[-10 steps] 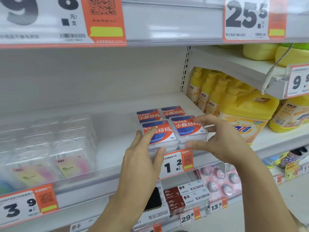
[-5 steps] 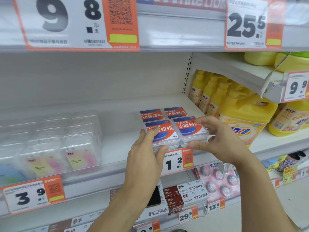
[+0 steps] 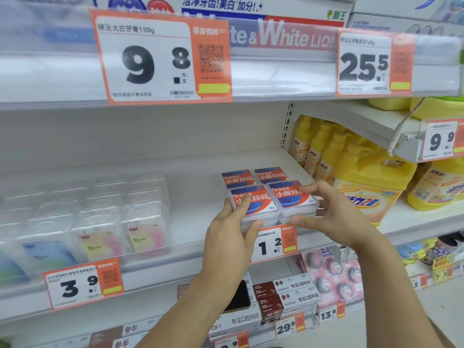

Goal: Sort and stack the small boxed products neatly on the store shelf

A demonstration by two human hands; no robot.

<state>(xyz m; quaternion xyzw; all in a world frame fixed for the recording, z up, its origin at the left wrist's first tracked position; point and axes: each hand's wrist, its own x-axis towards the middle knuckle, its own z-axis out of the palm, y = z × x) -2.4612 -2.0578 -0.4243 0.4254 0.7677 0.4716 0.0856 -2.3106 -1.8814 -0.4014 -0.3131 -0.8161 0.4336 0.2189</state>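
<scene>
Small clear boxes with red-and-blue labels sit in two short stacks at the front of the white shelf [image 3: 195,222], with two more such boxes [image 3: 253,177] behind them. My left hand [image 3: 231,234] grips the front left stack [image 3: 256,204], thumb on its front and fingers on its top and left side. My right hand [image 3: 334,217] holds the front right stack [image 3: 291,197], thumb at its front lower edge and fingers curled over its right side. Both stacks rest on the shelf, side by side.
Clear plastic packs [image 3: 100,222] fill the shelf's left part behind a clear lip. Yellow detergent bottles [image 3: 371,182] stand close on the right. A price tag "1.2" [image 3: 273,243] hangs below the boxes. Boxed goods [image 3: 281,295] fill the lower shelf, and another shelf hangs overhead.
The view has tilted upward, so the shelf above shows more. Both hands stay on the two front stacks with barely any shift.
</scene>
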